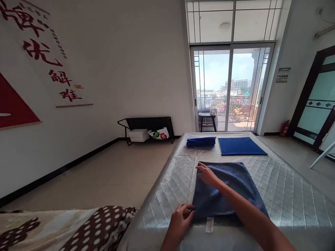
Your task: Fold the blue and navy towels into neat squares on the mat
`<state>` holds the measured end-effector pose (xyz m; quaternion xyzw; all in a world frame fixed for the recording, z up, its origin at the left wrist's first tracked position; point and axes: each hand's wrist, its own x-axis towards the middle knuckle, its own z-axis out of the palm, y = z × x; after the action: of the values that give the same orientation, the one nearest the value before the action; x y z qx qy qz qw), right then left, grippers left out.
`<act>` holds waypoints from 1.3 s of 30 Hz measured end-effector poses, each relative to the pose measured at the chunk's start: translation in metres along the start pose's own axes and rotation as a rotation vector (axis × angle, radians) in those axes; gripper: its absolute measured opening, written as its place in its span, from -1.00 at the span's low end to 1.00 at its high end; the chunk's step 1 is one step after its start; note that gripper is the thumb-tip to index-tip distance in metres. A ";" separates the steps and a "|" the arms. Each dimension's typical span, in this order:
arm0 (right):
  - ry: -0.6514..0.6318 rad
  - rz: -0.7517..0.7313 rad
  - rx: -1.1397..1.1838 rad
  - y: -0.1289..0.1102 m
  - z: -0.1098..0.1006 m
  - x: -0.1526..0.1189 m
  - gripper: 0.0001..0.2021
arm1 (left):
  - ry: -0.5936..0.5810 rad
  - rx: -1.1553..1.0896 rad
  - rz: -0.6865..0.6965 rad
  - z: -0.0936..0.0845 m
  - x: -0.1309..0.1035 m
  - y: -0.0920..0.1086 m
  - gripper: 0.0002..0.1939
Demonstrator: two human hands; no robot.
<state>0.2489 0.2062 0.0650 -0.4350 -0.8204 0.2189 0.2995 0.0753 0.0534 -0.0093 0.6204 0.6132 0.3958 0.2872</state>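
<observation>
A dark grey-blue towel (235,174) lies spread flat on the silvery quilted mattress in front of me. My left hand (180,220) is at its near left corner, thumb and fingers closed on the edge. At the far left corner, my right hand (207,174) has its fingers bent over the towel's edge, with the forearm crossing above the cloth. A small white label (209,225) sticks out from the towel's near edge. Farther back are a rolled bright blue cloth (201,141) and a flat folded blue cloth (242,146) with green edging.
The mattress (167,184) has a plastic-like cover. Patterned brown and cream bedding (86,230) lies at the lower left. Against the wall stands a black rack (149,123) with a white box (138,135). A stool (207,118) is by the sliding glass door (227,87).
</observation>
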 end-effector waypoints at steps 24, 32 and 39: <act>0.257 0.214 -0.313 0.047 -0.141 -0.283 -0.82 | 0.272 0.260 0.531 -0.004 -0.011 0.003 -0.58; 0.364 0.140 0.040 0.047 -0.148 -0.293 -0.90 | 0.332 0.327 0.602 -0.013 -0.024 0.030 -0.50; 0.476 0.049 -0.002 0.018 -0.164 -0.298 -0.76 | 0.354 0.360 0.510 -0.035 -0.033 0.066 -0.44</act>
<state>0.5032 -0.0197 0.0834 -0.4944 -0.7162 0.1168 0.4785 0.0836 0.0107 0.0600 0.7160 0.5387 0.4417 -0.0457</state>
